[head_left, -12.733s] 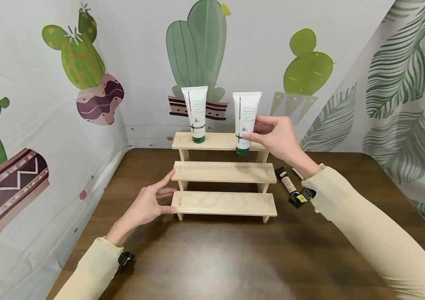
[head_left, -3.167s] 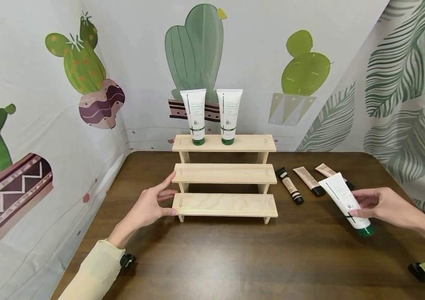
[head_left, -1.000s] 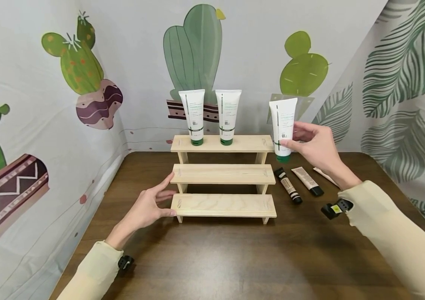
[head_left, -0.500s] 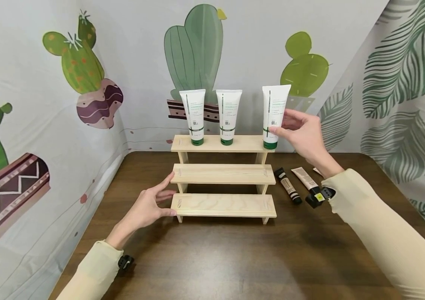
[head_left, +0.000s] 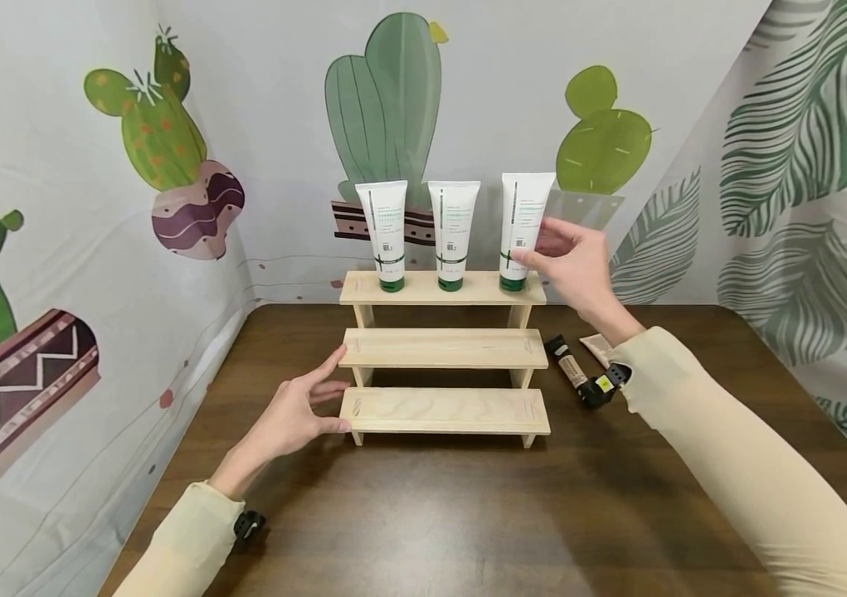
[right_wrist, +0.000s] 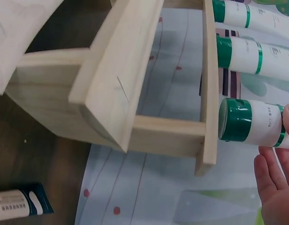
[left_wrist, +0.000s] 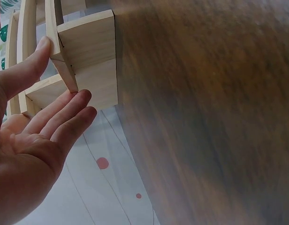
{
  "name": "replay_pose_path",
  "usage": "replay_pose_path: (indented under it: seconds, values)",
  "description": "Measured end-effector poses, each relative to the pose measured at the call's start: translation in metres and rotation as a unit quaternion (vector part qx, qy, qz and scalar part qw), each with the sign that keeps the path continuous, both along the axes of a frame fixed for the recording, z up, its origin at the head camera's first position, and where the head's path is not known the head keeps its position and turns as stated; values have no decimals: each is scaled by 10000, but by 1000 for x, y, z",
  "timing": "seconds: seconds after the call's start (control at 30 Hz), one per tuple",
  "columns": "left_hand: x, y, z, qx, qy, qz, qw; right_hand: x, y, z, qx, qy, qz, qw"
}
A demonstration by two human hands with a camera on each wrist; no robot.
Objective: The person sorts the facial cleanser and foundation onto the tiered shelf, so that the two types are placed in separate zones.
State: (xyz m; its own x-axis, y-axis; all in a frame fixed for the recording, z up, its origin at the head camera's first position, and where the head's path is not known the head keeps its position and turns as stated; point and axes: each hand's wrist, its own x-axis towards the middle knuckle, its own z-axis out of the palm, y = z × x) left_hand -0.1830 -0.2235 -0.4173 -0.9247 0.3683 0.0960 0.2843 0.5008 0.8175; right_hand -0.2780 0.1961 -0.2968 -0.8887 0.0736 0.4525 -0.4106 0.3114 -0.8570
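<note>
A light wooden three-step display stand (head_left: pixel 444 348) stands on the table. My left hand (head_left: pixel 290 419) is at its left end, the straight fingers (left_wrist: pixel 64 115) and thumb touching the ends of the lower steps. With thumb and fingers my right hand (head_left: pixel 576 265) pinches a white squeeze tube (head_left: pixel 528 207) by its lower body. The tube is upright, its green cap (right_wrist: pixel 236 119) right at the surface of the top step near the right end. Two matching tubes stand on that step, one at the left (head_left: pixel 386 224) and one in the middle (head_left: pixel 455 224).
Right of the stand a black-and-beige tube (head_left: pixel 571 365) lies on the brown table (head_left: pixel 423 506), partly behind the right wrist's camera. Beside it a pinkish tube (head_left: pixel 597 347) is mostly hidden by the right arm. A cactus-print cloth (head_left: pixel 498 99) hangs behind the table.
My right hand has carried the third white tube from the table at the right up and leftward to the top step, beside the two others. My left hand stays at the stand.
</note>
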Motion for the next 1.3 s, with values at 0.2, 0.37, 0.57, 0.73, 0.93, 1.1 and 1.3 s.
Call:
replay_pose_path:
  seconds: [0.2,0.37,0.57,0.73,0.93,1.1,1.3]
  values:
    - [0,-1,-1,-17,59,13,10000,-2,-8,-2,19,38,-9,10000]
    - [1,0,-1,-15,50,18,10000,-2,-9,-5,94,11,-22,10000]
    - [0,1,-2,-12,73,7,10000,-3,-9,-8,115,99,-35,9999]
    - [-1,-1,-2,-39,123,-6,9999,-4,-8,-7,124,90,-55,9999]
    - [-2,0,-1,-1,143,-20,9999,-4,-8,-7,175,52,-71,9998]
    - [-1,0,-1,-58,144,-7,9999,-3,-8,-7,166,-76,-41,9998]
    - [0,0,-2,-78,140,-5,9999,-2,-7,-7,203,-164,-8,9997]
